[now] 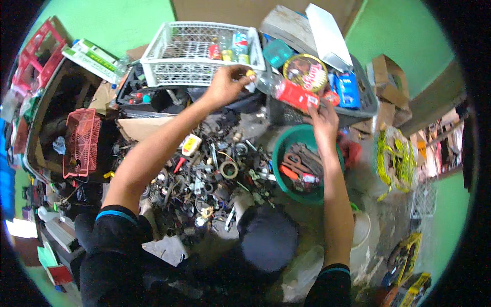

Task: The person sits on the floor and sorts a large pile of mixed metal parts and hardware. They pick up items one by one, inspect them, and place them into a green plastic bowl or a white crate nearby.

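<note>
My right hand (323, 121) grips a clear plastic bottle with a red label (295, 94) near its base, the neck tilted up to the left. Beside the neck, my left hand (230, 85) pinches a small yellow piece (250, 73), perhaps a cap, between thumb and fingers. Behind the hands, a white plastic crate (203, 73) holds several plastic bottles. A round tub with a printed lid (305, 71) lies just behind the red label. Below my right hand is a green basin (280, 169) with pliers (293, 163) and other tools.
Mixed small hardware (199, 172) covers the floor before me, with a roll of tape (229, 169) and a white glue bottle (191, 145) among it. A pink basket (81, 142) sits in a dark bin at left. At right are a yellow-green bag (395, 161) and cardboard boxes (389, 78).
</note>
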Motion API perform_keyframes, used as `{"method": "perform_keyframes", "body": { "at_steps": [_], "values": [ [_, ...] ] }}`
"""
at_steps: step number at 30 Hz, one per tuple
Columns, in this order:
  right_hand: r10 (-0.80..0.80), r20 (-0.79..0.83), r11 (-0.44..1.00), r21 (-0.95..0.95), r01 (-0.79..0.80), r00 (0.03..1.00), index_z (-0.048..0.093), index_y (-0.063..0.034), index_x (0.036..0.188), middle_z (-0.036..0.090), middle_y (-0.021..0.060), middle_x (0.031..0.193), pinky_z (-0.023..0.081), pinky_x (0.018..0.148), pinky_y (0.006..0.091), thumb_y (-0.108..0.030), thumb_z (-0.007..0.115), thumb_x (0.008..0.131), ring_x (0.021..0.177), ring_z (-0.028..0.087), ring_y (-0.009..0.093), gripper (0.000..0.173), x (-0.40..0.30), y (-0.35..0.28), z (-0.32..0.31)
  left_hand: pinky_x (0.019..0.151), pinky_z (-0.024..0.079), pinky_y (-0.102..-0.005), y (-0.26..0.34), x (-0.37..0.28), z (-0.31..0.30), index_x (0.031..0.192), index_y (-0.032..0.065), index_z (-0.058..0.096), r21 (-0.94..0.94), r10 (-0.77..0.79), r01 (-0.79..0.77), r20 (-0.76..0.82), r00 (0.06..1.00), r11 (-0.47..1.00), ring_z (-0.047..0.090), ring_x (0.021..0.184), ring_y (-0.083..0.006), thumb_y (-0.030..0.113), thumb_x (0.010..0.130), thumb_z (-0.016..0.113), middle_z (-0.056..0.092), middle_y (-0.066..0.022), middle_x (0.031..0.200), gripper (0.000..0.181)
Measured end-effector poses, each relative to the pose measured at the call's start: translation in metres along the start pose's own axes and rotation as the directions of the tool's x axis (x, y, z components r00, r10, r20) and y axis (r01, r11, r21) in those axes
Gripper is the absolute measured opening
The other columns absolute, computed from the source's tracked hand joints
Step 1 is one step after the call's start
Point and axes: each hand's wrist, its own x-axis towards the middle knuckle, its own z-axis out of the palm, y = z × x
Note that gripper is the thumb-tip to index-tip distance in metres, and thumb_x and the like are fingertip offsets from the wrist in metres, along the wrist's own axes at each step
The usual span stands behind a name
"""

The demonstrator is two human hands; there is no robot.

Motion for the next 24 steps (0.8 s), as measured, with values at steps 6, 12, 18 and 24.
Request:
{"method": "perform_keyframes", "body": {
  "at_steps": [6, 12, 18, 24],
  "values": [
    [-0.200, -0.007, 0.973, -0.120, 0.198, 0.980, 0.062, 0.0017, 0.105, 0.066, 0.0195, 0.097, 0.046, 0.083, 0.0367, -0.019, 0.069, 0.081, 0.092, 0.064, 0.029, 0.033, 0.137, 0.022, 0.187, 0.068, 0.056, -0.0289, -0.039, 0.041, -0.149, 0.104, -0.0065, 0.062, -0.039, -0.257, 0.256, -0.019, 0.966, 0.966, 0.065, 0.071, -0.0168, 0.017, 0.079, 0.075, 0.066, -0.0115, 0.087, 0.036],
    [-0.092, 0.294, 0.949, -0.263, 0.173, 0.951, 0.055, -0.0012, 0.123, 0.064, 0.0145, 0.108, 0.052, 0.074, 0.0314, -0.011, 0.060, 0.085, 0.088, 0.064, 0.020, 0.039, 0.199, 0.035, 0.317, 0.068, 0.058, -0.0323, -0.092, 0.072, -0.175, 0.122, -0.0078, 0.049, -0.095, -0.345, 0.340, -0.050, 0.937, 0.936, 0.068, 0.074, -0.0215, 0.017, 0.079, 0.074, 0.067, -0.0167, 0.089, 0.055],
    [0.057, 0.532, 0.976, -0.207, 0.065, 0.845, 0.056, -0.0166, 0.127, 0.064, 0.0090, 0.078, 0.050, 0.045, 0.0324, -0.009, 0.049, 0.085, 0.054, 0.061, 0.017, 0.044, 0.177, 0.050, 0.357, 0.060, 0.054, -0.0328, -0.158, 0.116, -0.164, 0.084, -0.0099, 0.064, 0.311, -0.391, 0.444, -0.220, 0.894, 0.841, 0.066, 0.062, -0.0182, 0.020, 0.078, 0.069, 0.067, -0.0136, 0.073, 0.031],
    [0.158, 0.619, 0.981, -0.190, -0.049, 0.769, 0.058, -0.0159, 0.126, 0.065, 0.0087, 0.080, 0.049, 0.048, 0.0321, -0.007, 0.050, 0.084, 0.057, 0.063, 0.016, 0.044, 0.195, 0.079, 0.358, 0.062, 0.056, -0.0376, -0.166, 0.136, -0.152, 0.089, -0.0169, 0.059, 0.593, -0.370, 0.372, -0.131, 0.920, 0.715, 0.069, 0.064, -0.0284, 0.022, 0.079, 0.065, 0.066, -0.0250, 0.081, 0.041]
  ]
}}
